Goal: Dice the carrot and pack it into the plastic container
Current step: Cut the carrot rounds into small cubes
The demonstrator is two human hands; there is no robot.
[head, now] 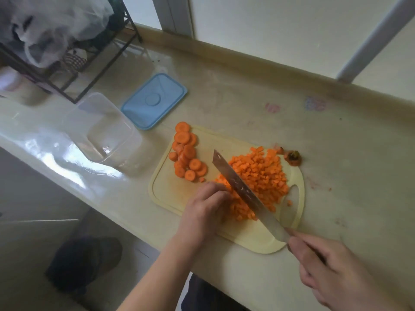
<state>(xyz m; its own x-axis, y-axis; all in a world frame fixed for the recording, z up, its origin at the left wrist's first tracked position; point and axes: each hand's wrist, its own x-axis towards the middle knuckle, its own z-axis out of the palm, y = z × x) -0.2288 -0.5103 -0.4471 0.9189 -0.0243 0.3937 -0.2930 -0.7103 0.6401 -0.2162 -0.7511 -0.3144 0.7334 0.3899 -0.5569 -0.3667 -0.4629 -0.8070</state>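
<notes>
Counter: pale beige worktop (258,104), glossy, with a raised edge along the wall at the back and some faint pink and purple stains on the right part.
Room: a dark wire rack (74,63) stands at the far left corner with crumpled plastic bags on it; a white frame runs up the wall at the right; the floor shows below the front edge of the counter.
Board: cream cutting board (170,189) lies near the front edge of the counter.
Done: a large heap of diced carrot (262,176) covers the right half of the board.
Left to cut: a small pile of carrot slices (186,153) at the far left corner of the board, not yet diced.
Scrap: the carrot top (293,157) lies just beside the board's far right edge.
Container: clear plastic container (105,131) stands left of the board and looks empty, so packing is not begun.
Lid: blue lid (155,101) lies flat behind the container, apart from it.
Left hand: left hand (206,209) with curled fingers presses on the carrot pieces beside the blade.
Right hand: right hand (332,270) grips the handle of the knife (242,189), whose blade lies across the heap.
Judgement: dicing is mostly done; the slices, the packing and the lid remain.
</notes>
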